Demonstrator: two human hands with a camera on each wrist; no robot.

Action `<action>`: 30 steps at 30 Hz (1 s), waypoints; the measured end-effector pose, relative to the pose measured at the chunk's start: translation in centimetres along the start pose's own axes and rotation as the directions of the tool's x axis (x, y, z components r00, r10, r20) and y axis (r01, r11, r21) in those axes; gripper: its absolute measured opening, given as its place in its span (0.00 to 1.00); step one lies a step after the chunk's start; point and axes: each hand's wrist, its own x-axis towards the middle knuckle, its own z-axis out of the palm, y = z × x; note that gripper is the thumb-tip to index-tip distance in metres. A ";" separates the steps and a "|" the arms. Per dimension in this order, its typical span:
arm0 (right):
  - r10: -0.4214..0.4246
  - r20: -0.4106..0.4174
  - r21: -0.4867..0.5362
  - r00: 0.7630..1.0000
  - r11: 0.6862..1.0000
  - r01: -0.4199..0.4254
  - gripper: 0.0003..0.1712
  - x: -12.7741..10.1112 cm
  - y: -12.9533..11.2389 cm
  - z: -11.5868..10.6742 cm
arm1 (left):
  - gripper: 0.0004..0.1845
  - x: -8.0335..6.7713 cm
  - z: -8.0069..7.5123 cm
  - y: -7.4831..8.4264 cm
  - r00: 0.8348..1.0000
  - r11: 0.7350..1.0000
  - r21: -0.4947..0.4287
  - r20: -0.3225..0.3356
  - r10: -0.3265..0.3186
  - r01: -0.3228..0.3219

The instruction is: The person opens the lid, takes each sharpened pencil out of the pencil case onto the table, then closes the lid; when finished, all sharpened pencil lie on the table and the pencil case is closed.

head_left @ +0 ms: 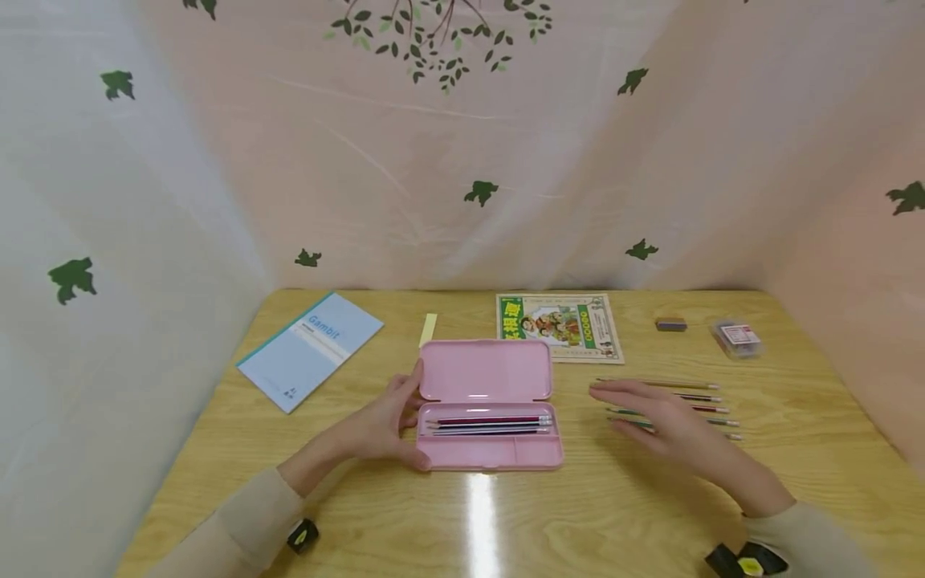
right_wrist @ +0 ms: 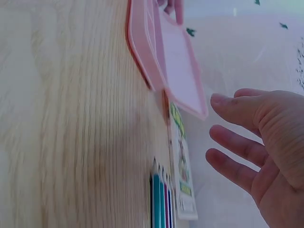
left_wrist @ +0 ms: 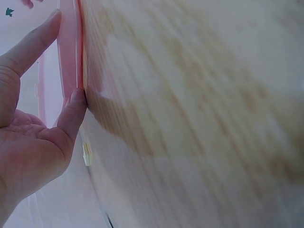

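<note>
An open pink pencil case (head_left: 484, 453) lies on the table with its lid (head_left: 486, 369) tipped back; several pencils (head_left: 491, 425) lie in its back compartment. My left hand (head_left: 383, 421) holds the case at its left side, thumb at the front corner and a fingertip by the lid. In the left wrist view, fingertips (left_wrist: 78, 97) touch the pink edge. My right hand (head_left: 668, 417) hovers over a row of loose pencils (head_left: 704, 408) right of the case, partly hiding them. In the right wrist view that hand (right_wrist: 270, 147) has its fingers apart, gripping nothing.
A blue notebook (head_left: 311, 352) lies at the left. Behind the case are a yellow strip (head_left: 428, 327) and an illustrated booklet (head_left: 607, 329). A dark eraser-like block (head_left: 671, 324) and a small clear box (head_left: 737, 340) sit at the back right. A patterned cloth (head_left: 405, 177) hangs behind the table.
</note>
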 end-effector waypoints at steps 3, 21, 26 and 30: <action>-0.029 0.023 0.053 0.999 0.998 0.028 0.34 1.3 -0.7 1.0 | 0.78 -0.1 0.0 0.0 1.000 1.000 0.015 -0.005 -0.014 0.015; -0.004 0.323 0.139 0.946 0.989 -0.043 0.22 7.5 -3.1 6.7 | 0.78 -0.6 0.1 -0.6 0.999 0.999 -0.040 -0.020 0.031 -0.032; 0.014 0.351 0.125 0.936 0.990 -0.062 0.21 7.7 -3.2 7.3 | 0.78 -0.1 0.1 -0.7 0.999 0.998 -0.032 -0.012 0.046 -0.047; 0.019 0.336 0.101 0.942 0.993 -0.056 0.21 7.7 -3.1 7.5 | 0.78 0.2 0.1 -0.5 0.999 0.998 -0.042 -0.003 0.045 -0.045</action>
